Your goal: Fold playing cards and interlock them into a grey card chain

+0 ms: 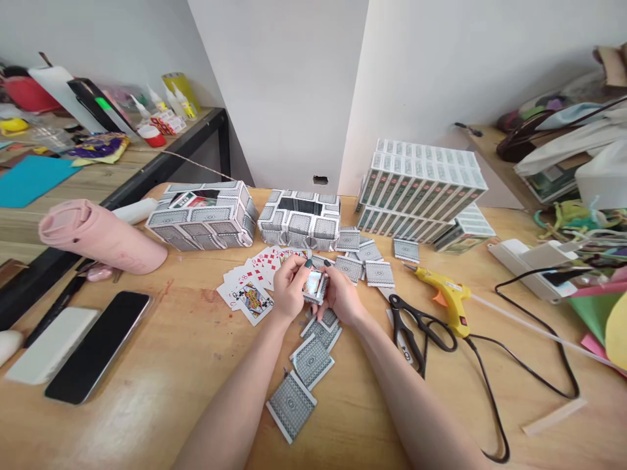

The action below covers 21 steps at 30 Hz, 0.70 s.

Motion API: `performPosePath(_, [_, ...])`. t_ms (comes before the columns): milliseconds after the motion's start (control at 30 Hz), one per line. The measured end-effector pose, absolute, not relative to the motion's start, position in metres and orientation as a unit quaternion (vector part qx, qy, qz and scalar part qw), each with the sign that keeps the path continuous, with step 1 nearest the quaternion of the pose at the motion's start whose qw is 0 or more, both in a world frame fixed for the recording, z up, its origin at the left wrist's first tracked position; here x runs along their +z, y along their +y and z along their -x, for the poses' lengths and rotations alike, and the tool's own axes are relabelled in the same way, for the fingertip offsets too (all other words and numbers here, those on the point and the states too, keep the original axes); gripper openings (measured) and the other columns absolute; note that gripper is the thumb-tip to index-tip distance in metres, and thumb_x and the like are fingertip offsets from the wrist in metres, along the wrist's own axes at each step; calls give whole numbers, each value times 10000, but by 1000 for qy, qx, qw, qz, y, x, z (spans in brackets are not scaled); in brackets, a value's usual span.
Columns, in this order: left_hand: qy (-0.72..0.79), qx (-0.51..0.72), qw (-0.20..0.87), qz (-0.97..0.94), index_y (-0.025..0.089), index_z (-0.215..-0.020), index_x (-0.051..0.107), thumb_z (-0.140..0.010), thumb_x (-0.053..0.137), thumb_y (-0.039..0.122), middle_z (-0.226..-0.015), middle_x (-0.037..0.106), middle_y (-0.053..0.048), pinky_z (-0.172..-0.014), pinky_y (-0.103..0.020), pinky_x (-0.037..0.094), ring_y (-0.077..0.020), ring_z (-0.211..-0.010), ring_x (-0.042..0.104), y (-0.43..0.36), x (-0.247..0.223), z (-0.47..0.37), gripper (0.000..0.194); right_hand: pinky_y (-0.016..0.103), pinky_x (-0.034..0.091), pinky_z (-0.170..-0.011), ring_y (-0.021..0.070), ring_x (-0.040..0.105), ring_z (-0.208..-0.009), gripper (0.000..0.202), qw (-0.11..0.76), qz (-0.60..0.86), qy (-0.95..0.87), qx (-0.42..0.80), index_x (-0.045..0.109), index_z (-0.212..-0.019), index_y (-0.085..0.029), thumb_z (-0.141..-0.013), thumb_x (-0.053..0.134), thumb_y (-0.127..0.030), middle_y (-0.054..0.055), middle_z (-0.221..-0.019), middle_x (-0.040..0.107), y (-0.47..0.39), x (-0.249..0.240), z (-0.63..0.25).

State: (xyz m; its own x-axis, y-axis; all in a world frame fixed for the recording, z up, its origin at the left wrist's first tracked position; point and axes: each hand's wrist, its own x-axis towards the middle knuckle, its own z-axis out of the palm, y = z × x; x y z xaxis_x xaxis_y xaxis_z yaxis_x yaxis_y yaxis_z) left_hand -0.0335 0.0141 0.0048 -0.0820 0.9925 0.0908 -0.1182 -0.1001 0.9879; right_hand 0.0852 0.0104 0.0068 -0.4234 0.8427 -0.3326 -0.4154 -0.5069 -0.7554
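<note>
Between my two hands is a small card piece with a shiny, light face and a patterned edge. My left hand pinches its left side, thumb on top, and my right hand grips its right side. Grey-backed folded cards trail toward the table's front edge below my hands, and more folded cards lie beyond my right hand. Face-up playing cards fan out left of my left hand. Two boxes covered in card backs stand behind.
Right of my hands are black scissors and a yellow glue gun with its cord. Stacked card packs stand at the back right. A phone and a pink bottle lie on the wooden table at left.
</note>
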Motion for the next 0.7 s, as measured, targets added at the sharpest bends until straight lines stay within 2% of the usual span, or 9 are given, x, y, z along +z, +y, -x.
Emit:
performPosePath(133, [459,558,488,-491,177,-720,576,-779,563,319,-566,495,22,-424,-217,331,-89,-458,424,13,6,37,155,232,421,-269,185,597,-431,260,358,317,-319,819,528,-845,-137,-794,453,-381,50,-557,627,11,4,-88])
performPosePath(233, [464,566,464,-498,174,-875,641,-772,550,268,-644,566,3,-464,-222,352,-98,-511,456,13,8,39,167,247,496,-344,171,619,-469,236,374,284,-327,820,510,-836,-146,-798,509,-379,47,-595,642,10,1,-88])
performPosePath(333, [481,573,438,-499,181,-993,647,-750,555,215,-598,532,24,-504,-218,360,-97,-527,452,17,7,41,262,237,525,-398,157,636,-507,272,400,277,-344,804,499,-812,-154,-795,570,-416,39,-619,644,10,-1,-86])
performPosePath(400, [502,574,415,-497,178,-938,665,-736,580,213,-601,538,22,-536,-221,381,-101,-552,476,19,5,42,222,234,537,-423,155,647,-536,304,417,288,-351,787,504,-816,-158,-790,588,-449,32,-623,637,9,-2,-84])
performPosePath(500, [523,577,383,-497,168,-797,679,-736,611,260,-751,627,-26,-646,-244,436,-140,-708,565,21,3,40,130,261,559,-470,162,661,-585,320,441,309,-350,766,517,-860,-169,-784,595,-471,17,-641,628,10,-4,-81])
performPosePath(567, [533,571,381,-495,164,-758,675,-741,616,310,-799,642,-40,-682,-252,444,-158,-767,580,22,2,38,158,282,568,-495,168,666,-617,327,452,323,-346,757,529,-880,-179,-775,601,-479,11,-660,623,10,-4,-79])
performPosePath(700, [569,523,390,-501,164,-756,667,-730,627,371,-759,646,-24,-676,-247,435,-156,-746,571,22,2,36,213,312,579,-555,188,657,-727,330,463,338,-354,738,580,-882,-188,-738,631,-481,14,-726,628,9,-1,-78])
